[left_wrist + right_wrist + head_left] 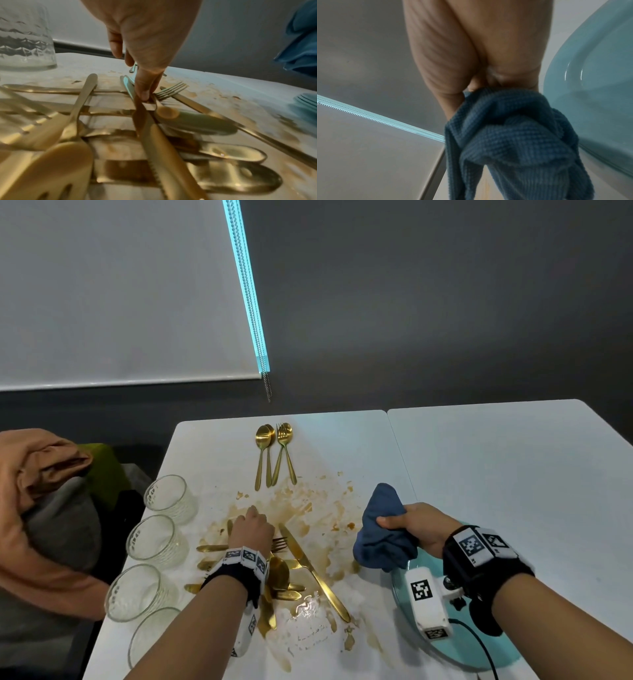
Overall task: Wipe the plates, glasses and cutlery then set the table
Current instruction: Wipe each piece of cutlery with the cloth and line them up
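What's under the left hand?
The left hand reaches into a pile of gold cutlery on the stained table, fingertips on one piece. Which piece is unclear.

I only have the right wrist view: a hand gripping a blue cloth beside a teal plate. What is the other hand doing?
Observer: The left hand reaches into a pile of dirty gold cutlery; its fingers pinch one piece.
Reviewer: Anything wiped yet?
Observer: Two spoons and two forks lie neatly at the table's far side, apart from the brown spill.
Reviewer: Glasses?
Observer: Four glasses line the table's left edge.
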Demonstrator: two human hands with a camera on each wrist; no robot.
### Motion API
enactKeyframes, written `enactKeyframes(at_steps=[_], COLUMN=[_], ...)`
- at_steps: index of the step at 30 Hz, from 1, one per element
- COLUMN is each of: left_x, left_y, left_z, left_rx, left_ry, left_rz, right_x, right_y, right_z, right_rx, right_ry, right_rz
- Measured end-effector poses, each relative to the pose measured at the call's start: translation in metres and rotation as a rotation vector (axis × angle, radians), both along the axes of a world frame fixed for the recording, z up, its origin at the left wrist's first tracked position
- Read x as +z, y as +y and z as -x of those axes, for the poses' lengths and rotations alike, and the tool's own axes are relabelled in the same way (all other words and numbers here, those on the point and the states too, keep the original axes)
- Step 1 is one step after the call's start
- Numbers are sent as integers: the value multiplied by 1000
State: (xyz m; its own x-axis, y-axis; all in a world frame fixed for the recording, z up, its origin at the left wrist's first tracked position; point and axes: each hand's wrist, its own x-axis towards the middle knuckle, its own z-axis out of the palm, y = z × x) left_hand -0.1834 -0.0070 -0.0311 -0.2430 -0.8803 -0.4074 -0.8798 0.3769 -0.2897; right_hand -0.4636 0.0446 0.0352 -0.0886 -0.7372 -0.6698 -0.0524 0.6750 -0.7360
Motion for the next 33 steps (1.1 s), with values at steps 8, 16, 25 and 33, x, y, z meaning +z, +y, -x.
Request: enactKeyframes(at_steps=[8,16,25,33], left_x=[14,36,63,88], left_y=[-16,-16,7,41], left_z=[4,24,72,116], left_rx=[-278,-210,383,205], left_ry=[-44,245,920,795], left_rz=[-82,-183,-315,-352], right_x=[-5,0,14,7], right_y=[-4,-5,5,-2], right_z=[4,-1,-7,-38], right_rx=[-12,-28,-157,-285], right_ry=[-36,-49,-171,-17], right_rz=[-44,-43,64,65])
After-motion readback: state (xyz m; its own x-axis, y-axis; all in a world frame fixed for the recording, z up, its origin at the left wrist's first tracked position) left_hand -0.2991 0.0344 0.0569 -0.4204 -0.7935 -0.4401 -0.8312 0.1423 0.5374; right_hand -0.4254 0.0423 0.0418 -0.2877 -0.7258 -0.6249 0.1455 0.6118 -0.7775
